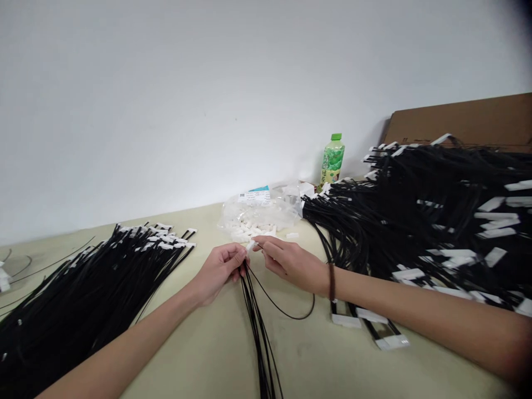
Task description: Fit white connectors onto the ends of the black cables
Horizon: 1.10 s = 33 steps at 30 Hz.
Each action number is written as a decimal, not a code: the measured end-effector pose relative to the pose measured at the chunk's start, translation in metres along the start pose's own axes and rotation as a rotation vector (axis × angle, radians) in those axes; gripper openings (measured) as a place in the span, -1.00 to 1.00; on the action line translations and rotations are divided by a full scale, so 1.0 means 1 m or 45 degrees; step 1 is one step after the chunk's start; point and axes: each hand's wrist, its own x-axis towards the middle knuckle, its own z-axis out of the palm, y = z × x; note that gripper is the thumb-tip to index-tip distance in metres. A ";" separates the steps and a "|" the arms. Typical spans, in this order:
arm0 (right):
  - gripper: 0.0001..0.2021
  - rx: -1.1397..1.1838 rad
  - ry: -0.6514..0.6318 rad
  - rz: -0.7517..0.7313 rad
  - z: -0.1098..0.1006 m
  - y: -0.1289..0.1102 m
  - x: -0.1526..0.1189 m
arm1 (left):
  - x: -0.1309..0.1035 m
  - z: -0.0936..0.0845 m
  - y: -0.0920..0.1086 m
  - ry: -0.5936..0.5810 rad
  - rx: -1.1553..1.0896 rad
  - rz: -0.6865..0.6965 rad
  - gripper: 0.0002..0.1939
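Between my hands is a small white connector housing (251, 245), with a bundle of thin black wires (256, 332) hanging down below it toward me. My left hand (222, 269) pinches the housing between thumb and fingers, close to where the wires meet it. One wire (286, 315) loops out to the right and runs back up to my right hand (288, 263). The fingertips of my right hand close together at the right side of the housing, pinching that wire's end; the exact tip is hidden by the fingers.
A clear plastic bag (266, 213) of loose white housings lies behind my hands. Heaps of black wires with white connectors spread on the left (95, 293) and right (436, 205). A green-capped bottle (333, 159) and a cardboard box (461, 122) stand near the wall.
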 end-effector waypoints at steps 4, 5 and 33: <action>-0.86 -0.015 -0.050 0.024 0.001 0.000 0.000 | -0.001 -0.001 0.000 -0.011 -0.043 0.006 -0.64; -0.86 -0.018 -0.062 0.032 0.001 0.000 0.000 | -0.001 -0.002 0.000 -0.013 -0.060 0.005 -0.65; -0.91 -0.221 -0.205 -0.043 0.000 -0.005 0.000 | 0.004 -0.004 0.002 0.091 -0.280 -0.148 -0.72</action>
